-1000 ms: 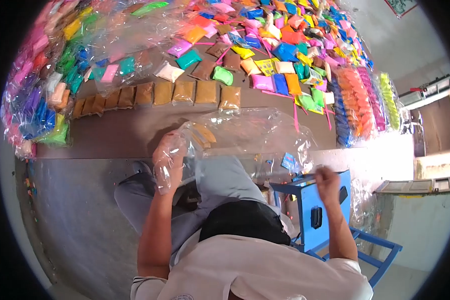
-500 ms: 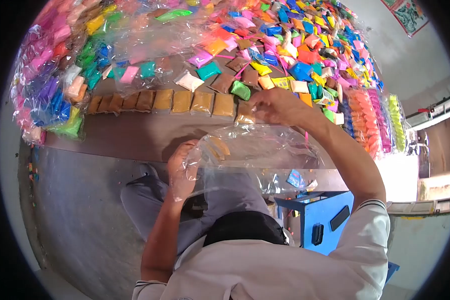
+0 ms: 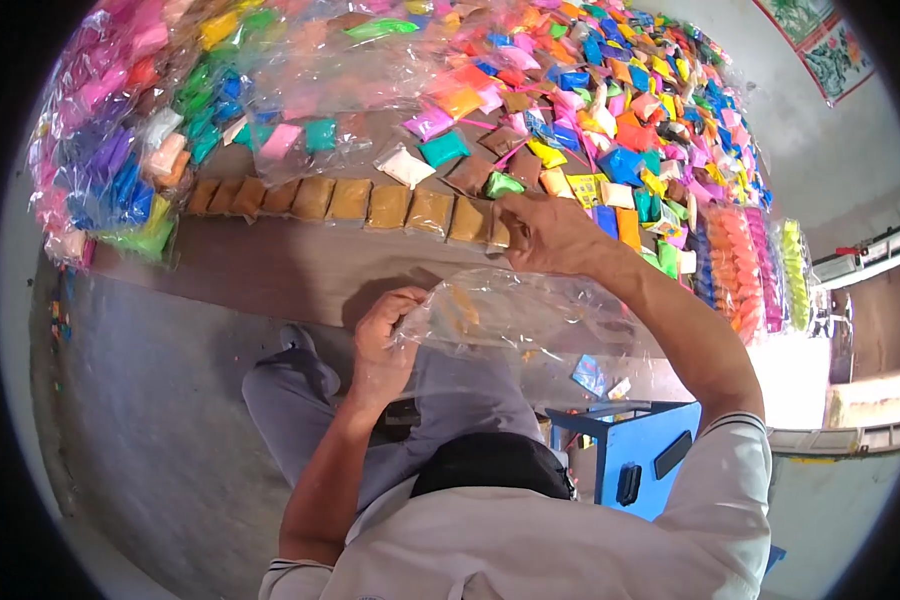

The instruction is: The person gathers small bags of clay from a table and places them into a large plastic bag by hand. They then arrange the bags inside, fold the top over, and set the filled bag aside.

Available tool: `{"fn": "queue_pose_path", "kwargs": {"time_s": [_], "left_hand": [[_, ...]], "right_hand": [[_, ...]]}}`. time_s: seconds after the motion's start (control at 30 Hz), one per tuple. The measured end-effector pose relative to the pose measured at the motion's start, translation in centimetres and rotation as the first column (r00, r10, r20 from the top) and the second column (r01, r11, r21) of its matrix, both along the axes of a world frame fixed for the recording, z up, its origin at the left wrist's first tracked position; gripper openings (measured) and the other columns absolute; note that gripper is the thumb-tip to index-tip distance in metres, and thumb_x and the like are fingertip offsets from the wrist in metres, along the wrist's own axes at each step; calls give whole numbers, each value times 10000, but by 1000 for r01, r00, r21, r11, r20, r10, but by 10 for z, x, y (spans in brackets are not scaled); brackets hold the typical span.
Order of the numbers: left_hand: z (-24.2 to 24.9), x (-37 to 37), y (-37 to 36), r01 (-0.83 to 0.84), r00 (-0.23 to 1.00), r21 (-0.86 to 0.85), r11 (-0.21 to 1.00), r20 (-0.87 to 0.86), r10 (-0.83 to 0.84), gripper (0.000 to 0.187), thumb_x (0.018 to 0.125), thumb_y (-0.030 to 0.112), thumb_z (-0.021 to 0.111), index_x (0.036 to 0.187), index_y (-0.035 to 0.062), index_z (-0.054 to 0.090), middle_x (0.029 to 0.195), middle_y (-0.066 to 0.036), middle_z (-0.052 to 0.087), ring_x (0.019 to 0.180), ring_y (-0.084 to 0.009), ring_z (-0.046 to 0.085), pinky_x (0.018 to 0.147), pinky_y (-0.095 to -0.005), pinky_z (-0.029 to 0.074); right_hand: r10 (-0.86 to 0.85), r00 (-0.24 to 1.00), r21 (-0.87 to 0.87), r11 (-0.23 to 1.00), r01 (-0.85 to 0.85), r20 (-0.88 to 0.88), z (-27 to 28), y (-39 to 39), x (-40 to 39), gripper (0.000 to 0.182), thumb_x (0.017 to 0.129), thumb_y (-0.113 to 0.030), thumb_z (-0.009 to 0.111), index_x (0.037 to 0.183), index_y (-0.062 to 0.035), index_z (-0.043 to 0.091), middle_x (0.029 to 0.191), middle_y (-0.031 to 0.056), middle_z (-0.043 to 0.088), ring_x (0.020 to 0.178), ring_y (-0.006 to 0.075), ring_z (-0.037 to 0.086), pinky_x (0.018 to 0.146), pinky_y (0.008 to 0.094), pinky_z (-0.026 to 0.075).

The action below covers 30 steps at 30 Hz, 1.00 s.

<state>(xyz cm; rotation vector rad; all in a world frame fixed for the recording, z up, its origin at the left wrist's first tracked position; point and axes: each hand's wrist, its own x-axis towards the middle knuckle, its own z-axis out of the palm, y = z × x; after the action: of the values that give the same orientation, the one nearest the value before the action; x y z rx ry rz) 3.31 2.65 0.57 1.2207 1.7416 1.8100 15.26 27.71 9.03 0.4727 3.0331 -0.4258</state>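
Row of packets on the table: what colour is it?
The packets are tan to brown, as the head view shows.

On the brown table (image 3: 270,262) lie tan packets (image 3: 349,200) and multicoloured packets (image 3: 634,133).

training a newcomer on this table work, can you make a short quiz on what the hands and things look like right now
1. True or false: the left hand holds the clear bag.
2. As pictured, where along the row of brown packets is the right hand?
A) left end
B) middle
C) right end
3. Fill the gap: the boxy stand below the right forearm is ____.

Key: 1. True; 2. C; 3. blue
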Motion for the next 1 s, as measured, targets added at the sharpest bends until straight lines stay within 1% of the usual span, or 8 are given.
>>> {"fn": "queue_pose_path", "kwargs": {"time_s": [0.1, 0.33, 0.43, 0.53, 0.73, 0.83, 0.93, 1.0], "left_hand": [[-2, 0, 0, -11, 999, 0, 1000, -54, 11, 128, 829, -57, 656, 948, -37, 612, 1012, -137, 668, 892, -220, 651, 809, -298, 508], [0, 1, -1, -18, 999, -31, 999, -40, 17, 164, 802, -75, 668, 954, -41, 615, 1030, -137, 665, 899, -229, 657, 812, -297, 513], [0, 1, 0, -18, 998, 8, 1000, -60, 19, 174, 796, -75, 666, 960, -39, 619, 1023, -134, 667, 901, -228, 657, 814, -298, 512], [-8, 0, 2, -15, 1000, 16, 1000, -26, 16, 175, 798, -75, 653, 967, -36, 625, 1017, -134, 669, 902, -231, 657, 819, -302, 512], [-8, 1, 1, -31, 1000, 7, 999, 1, 31, 178, 804, -83, 617, 972, -25, 634, 1013, -125, 666, 912, -210, 647, 825, -294, 507], [-3, 5, 0, 0, 997, 54, 999, 81, -4, 177, 824, -63, 615, 996, -28, 633, 1013, -111, 659, 912, -189, 635, 821, -286, 501], [0, 6, 0, -32, 999, 3, 999, 22, 32, 167, 843, -36, 626, 1010, -33, 633, 1009, -113, 660, 921, -192, 632, 831, -289, 496], [-3, 4, 1, -30, 999, 29, 999, -37, 31, 151, 860, -7, 627, 1008, -35, 637, 1002, -114, 661, 927, -200, 631, 839, -296, 492]], "right_hand": [[6, 993, -42, 999, -11, -116, 2, -6, -12, 555, 696, -209, 770, 1180, -69, 538, 976, 165, 644, 899, 362, 649, 787, 445, 524], [162, 964, 65, 986, -152, -210, -24, -5, -31, 599, 698, -221, 763, 1223, -79, 511, 980, 196, 638, 899, 395, 640, 785, 463, 516], [119, 993, 14, 993, -119, -22, -15, -2, -36, 630, 715, -261, 734, 1257, -87, 464, 1096, 195, 621, 1012, 387, 614, 856, 469, 498], [111, 989, 37, 993, -115, 101, 0, -7, -39, 646, 702, -238, 729, 1263, -76, 451, 1042, 210, 633, 986, 395, 620, 844, 466, 501], [126, 992, 56, 991, -124, -33, 2, -6, -14, 659, 671, -195, 716, 1277, -88, 482, 936, 194, 641, 872, 395, 639, 746, 468, 521], [48, 999, -7, 999, -49, -13, 8, -6, -3, 653, 672, -193, 710, 1278, -88, 490, 939, 197, 641, 879, 383, 644, 744, 462, 527], [115, 984, 76, 989, -126, 133, 0, -7, 3, 647, 698, -264, 705, 1280, -73, 498, 1015, 203, 640, 908, 399, 644, 775, 491, 519], [147, 988, 100, 983, -152, 57, -8, -8, 7, 676, 693, -266, 707, 1310, -91, 492, 1045, 205, 632, 927, 397, 642, 775, 490, 520]]}}
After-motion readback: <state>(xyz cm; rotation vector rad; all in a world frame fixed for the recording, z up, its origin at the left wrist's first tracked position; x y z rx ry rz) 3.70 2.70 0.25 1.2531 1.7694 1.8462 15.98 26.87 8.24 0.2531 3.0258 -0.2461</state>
